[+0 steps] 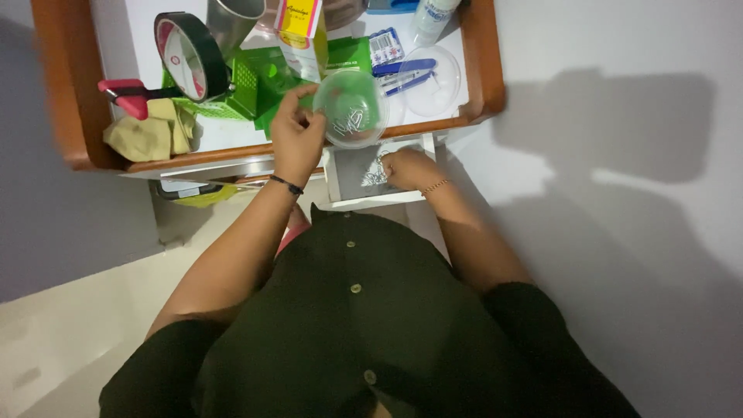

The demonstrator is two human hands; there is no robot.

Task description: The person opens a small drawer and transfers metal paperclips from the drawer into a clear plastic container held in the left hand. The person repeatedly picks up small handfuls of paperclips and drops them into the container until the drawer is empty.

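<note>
My left hand grips the rim of a small clear plastic cup with several small metal pins or clips inside, held tilted just above the desk's front edge. My right hand reaches into an open white drawer below the desk, fingers closed around a cluster of small metal pieces lying on the drawer's dark bottom. A black band circles my left wrist, a thin chain my right.
The wooden-rimmed desk carries a tape roll, green basket, yellow box, clear lid, blue pens, a red-handled tool and a yellow cloth. A white wall lies to the right.
</note>
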